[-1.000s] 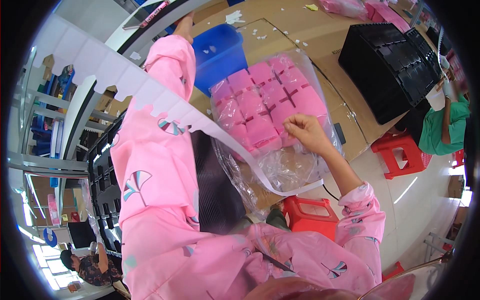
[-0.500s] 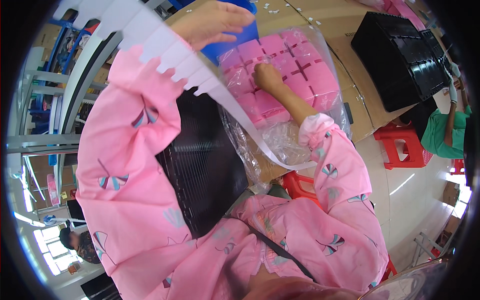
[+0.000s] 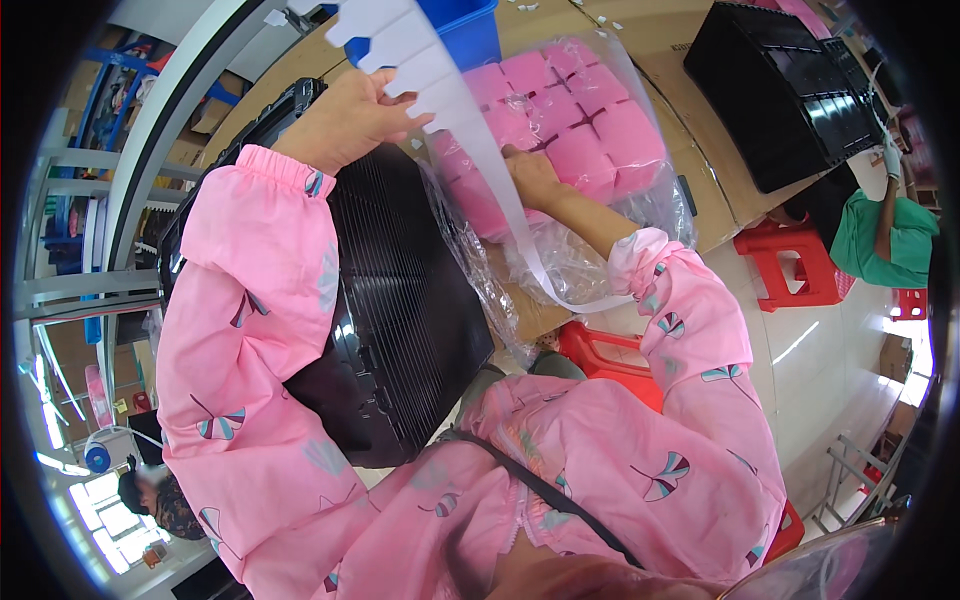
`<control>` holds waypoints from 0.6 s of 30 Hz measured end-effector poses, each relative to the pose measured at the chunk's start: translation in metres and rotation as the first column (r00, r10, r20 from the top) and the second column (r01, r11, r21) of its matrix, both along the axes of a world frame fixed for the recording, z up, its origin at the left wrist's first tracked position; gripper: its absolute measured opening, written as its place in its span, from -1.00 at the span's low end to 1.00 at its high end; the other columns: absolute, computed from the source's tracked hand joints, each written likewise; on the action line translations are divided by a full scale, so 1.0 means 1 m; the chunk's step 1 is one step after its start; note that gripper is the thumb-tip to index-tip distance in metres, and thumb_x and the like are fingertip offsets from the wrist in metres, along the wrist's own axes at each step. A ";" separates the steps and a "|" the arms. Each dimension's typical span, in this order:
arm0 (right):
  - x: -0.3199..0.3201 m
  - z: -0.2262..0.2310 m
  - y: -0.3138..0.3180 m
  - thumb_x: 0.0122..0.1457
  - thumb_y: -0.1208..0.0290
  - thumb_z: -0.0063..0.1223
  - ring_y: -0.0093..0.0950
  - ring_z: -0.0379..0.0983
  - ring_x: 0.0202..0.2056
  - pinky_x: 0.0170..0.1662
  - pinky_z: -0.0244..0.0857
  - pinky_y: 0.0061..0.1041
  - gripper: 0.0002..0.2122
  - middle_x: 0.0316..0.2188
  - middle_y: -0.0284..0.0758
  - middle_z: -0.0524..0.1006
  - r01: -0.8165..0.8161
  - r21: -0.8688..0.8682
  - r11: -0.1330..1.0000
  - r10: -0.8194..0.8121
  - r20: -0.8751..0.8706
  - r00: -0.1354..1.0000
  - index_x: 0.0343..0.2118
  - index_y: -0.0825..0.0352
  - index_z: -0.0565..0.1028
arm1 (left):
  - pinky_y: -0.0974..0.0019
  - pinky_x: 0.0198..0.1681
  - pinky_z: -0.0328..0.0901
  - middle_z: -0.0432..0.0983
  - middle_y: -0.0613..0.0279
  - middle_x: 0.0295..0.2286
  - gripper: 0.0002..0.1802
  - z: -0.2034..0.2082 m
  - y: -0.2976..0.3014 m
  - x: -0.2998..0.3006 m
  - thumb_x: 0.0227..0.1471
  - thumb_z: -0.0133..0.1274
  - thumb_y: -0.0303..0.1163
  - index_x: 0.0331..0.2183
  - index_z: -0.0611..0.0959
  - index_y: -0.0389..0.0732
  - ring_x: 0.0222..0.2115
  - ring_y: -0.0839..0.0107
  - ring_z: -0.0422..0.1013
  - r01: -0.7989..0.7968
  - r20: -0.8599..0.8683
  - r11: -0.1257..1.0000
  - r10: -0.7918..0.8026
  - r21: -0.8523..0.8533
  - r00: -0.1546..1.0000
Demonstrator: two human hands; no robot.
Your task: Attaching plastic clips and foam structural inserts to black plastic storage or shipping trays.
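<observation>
A long white strip (image 3: 478,135) with a notched edge hangs across the view, from the top down to beside my right sleeve. My left hand (image 3: 350,120) is at its notched edge, fingers bent but apart, with nothing visible in them. Beyond the strip lies a clear plastic bag (image 3: 655,195) packed with rows of pink blocks (image 3: 580,160). My right hand (image 3: 533,178) is closed at the near-left part of those blocks, its fingers against one; the strip partly covers the fingertips.
A black ribbed plastic crate (image 3: 400,270) stands below my left arm. A blue bin (image 3: 470,35) is at the far side, and black crates (image 3: 770,95) stand at the right. Red stools (image 3: 785,265) are on the floor. A person in green (image 3: 885,235) works at the right.
My left hand has come down and left, from stretched out to bent fingers. The strip's upper part has swung right, uncovering more of the black crate. My right hand stays at the pink blocks.
</observation>
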State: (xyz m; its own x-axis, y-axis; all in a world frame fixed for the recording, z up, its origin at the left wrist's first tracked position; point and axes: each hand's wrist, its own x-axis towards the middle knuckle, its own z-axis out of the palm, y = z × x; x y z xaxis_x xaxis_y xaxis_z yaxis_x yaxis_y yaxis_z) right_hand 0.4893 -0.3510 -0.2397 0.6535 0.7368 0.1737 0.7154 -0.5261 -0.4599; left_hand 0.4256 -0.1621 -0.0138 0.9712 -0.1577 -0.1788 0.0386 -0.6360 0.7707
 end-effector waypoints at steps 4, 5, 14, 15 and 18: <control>0.016 0.004 0.004 -0.13 0.44 -0.06 -0.19 0.41 -0.34 -0.30 0.32 -0.27 -0.80 -0.32 -0.17 0.42 0.072 0.201 0.977 -0.081 0.035 0.996 -0.37 0.31 0.45 | 0.55 -0.36 0.27 0.46 0.26 -0.35 -0.58 -0.004 -0.019 0.008 -0.09 0.08 -0.30 -0.19 0.47 -0.35 -0.40 0.60 0.36 0.054 -0.065 0.998 -0.052 0.039 0.997; 0.023 0.002 0.012 -0.13 0.45 -0.07 -0.20 0.41 -0.32 -0.29 0.32 -0.28 -0.80 -0.31 -0.17 0.42 0.076 0.121 0.990 -0.077 0.001 0.997 -0.37 0.31 0.46 | 0.57 -0.36 0.26 0.46 0.26 -0.33 -0.59 0.006 -0.041 0.001 -0.06 0.06 -0.33 -0.17 0.45 -0.34 -0.39 0.63 0.35 -0.047 -0.168 0.995 0.032 -0.083 0.985; 0.088 0.009 -0.006 -0.12 0.50 -0.13 -0.20 0.41 -0.24 -0.21 0.30 -0.30 -0.82 -0.30 -0.12 0.45 0.382 -0.095 0.919 -0.385 -0.014 0.923 -0.45 0.42 0.48 | 0.55 -0.31 0.26 0.47 0.25 -0.35 -0.62 0.001 -0.049 0.012 -0.06 0.06 -0.32 -0.20 0.48 -0.34 -0.36 0.60 0.36 0.089 -0.072 0.996 -0.088 0.013 0.993; 0.091 0.009 -0.007 -0.12 0.50 -0.12 -0.21 0.41 -0.25 -0.21 0.30 -0.30 -0.82 -0.31 -0.12 0.45 0.387 -0.102 0.916 -0.388 0.009 0.921 -0.44 0.41 0.48 | 0.54 -0.29 0.26 0.47 0.25 -0.35 -0.64 -0.004 -0.042 0.018 -0.05 0.05 -0.33 -0.20 0.49 -0.33 -0.35 0.60 0.36 0.162 -0.006 0.985 -0.161 0.061 0.987; 0.083 0.017 0.009 -0.13 0.49 -0.11 -0.23 0.42 -0.26 -0.22 0.31 -0.31 -0.81 -0.31 -0.14 0.46 0.346 -0.127 0.930 -0.345 0.034 0.938 -0.43 0.36 0.49 | 0.38 -0.23 0.24 0.48 0.31 -0.33 -0.74 -0.009 -0.019 0.017 -0.07 -0.02 -0.30 -0.25 0.54 -0.07 -0.30 0.41 0.36 0.269 0.108 0.885 -0.332 0.380 0.937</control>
State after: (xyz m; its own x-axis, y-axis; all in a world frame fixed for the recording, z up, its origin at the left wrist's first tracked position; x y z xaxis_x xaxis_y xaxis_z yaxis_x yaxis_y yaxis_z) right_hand 0.5724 -0.3418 -0.2223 0.8702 0.4824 0.1006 0.4833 -0.7959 -0.3647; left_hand 0.4423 -0.1815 -0.0231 0.9073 -0.4031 -0.1196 -0.3059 -0.8279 0.4702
